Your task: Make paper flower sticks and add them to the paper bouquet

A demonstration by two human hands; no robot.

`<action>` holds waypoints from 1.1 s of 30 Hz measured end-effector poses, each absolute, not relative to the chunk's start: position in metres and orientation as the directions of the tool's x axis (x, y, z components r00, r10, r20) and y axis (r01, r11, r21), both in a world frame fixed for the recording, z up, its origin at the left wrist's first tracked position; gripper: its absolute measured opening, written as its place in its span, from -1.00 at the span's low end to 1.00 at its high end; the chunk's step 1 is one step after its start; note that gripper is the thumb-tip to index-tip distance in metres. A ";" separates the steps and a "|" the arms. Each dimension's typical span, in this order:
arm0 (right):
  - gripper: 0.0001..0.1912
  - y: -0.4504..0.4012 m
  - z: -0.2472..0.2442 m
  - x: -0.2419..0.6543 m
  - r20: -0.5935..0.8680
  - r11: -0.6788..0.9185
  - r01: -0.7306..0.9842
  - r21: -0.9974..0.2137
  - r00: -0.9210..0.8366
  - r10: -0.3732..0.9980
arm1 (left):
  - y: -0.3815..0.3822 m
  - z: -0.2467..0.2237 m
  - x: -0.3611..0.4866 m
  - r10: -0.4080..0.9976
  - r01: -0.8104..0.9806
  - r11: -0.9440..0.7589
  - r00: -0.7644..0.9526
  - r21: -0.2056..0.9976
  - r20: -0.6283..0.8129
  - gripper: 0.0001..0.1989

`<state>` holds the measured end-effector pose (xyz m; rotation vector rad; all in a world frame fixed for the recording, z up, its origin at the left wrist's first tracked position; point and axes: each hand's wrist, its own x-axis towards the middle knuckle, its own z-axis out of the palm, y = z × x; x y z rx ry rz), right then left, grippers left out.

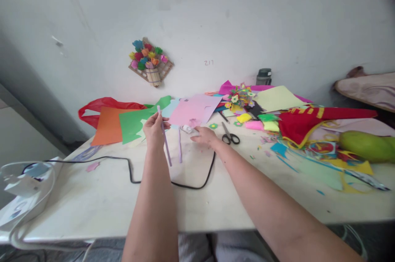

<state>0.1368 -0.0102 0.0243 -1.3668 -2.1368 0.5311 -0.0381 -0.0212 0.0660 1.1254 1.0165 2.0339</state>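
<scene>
In the head view, our left hand has its grip pinched on a purple strip above the bench; we cannot tell whether our right hand grips the white thing beside it. Squeezing hard could crease the strip.

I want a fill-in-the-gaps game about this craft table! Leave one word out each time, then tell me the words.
1. The left hand holds a purple strip, and the scissors lie nearer the ____ hand.
2. The handles of the scissors are ____.
3. The sheet just left of the green sheet is ____.
4. The flowers are to the ____ of the bottle.

Missing words: right, black, orange, left.
</scene>
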 end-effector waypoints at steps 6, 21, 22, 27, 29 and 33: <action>-0.57 -0.016 0.017 0.112 0.255 0.565 0.765 -0.309 -0.506 0.824 | -0.032 0.080 -0.038 0.766 -0.263 -0.587 -0.485 0.766 0.421 -0.71; -0.70 -0.035 0.020 0.073 0.312 0.726 0.687 -0.015 -0.687 0.656 | -0.031 0.075 -0.007 0.853 -0.270 -0.491 -0.343 0.828 0.394 -0.68; -0.70 -0.034 0.022 0.075 0.322 0.723 0.691 -0.009 -0.682 0.656 | -0.030 0.073 -0.007 0.857 -0.275 -0.484 -0.340 0.831 0.387 -0.68; -0.71 -0.017 0.031 0.113 0.476 0.579 0.806 -0.123 -0.464 0.747 | -0.026 0.066 -0.003 0.881 -0.282 -0.443 -0.310 0.851 0.357 -0.68; -0.71 -0.007 0.030 0.136 0.490 0.443 0.873 -0.203 -0.301 0.818 | -0.025 0.064 -0.001 0.893 -0.268 -0.415 -0.302 0.870 0.333 -0.68; -0.72 0.013 0.022 0.176 0.402 0.147 0.950 -0.274 -0.026 0.915 | -0.023 0.059 0.003 0.912 -0.223 -0.377 -0.258 0.899 0.319 -0.69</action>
